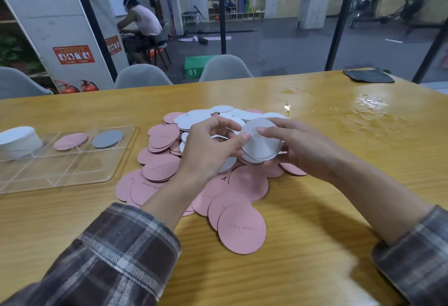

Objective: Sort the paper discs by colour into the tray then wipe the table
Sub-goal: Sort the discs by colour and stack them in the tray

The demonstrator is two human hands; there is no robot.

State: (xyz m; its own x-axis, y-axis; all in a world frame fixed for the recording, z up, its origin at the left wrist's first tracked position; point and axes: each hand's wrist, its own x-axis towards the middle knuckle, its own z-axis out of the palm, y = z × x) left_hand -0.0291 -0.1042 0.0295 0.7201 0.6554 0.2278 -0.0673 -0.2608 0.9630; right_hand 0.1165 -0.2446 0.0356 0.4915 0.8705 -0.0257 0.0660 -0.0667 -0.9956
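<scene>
- Nearest the camera, two brown-and-grey plaid sleeves (116, 252) are seen reaching in from the bottom edge over the yellow wooden table (315, 245).
- Just beyond them, a heap of round pink paper discs (242, 229) is spread on the table, some marked with faint handwriting. Loose white paper discs (201, 116) are piled on the heap's far side.
- A small stack of white discs (263, 144) is held above the heap, its face tilted toward the camera.
- The stack's left edge is pinched by the left hand (211, 148), with the thumb pressed on its face.
- The stack's right edge is gripped by the right hand (300, 145), with fingers curled over the top. Both hands are thus brought together on the same stack.
- Left of the heap and apart from it, a clear plastic compartment tray (72, 177) is laid flat on the table.
- In the tray's far row, a tall white disc pile (18, 140) is seen at the left, a single pink disc (70, 141) in the next compartment, and a single grey disc (108, 138) beside that.
- A wet patch (368, 109) is visible on the table's far right, well apart from the heap.
- A dark grey cloth (368, 76) is laid at the far right corner.
- Grey shell chairs (141, 76) are lined along the far edge.
</scene>
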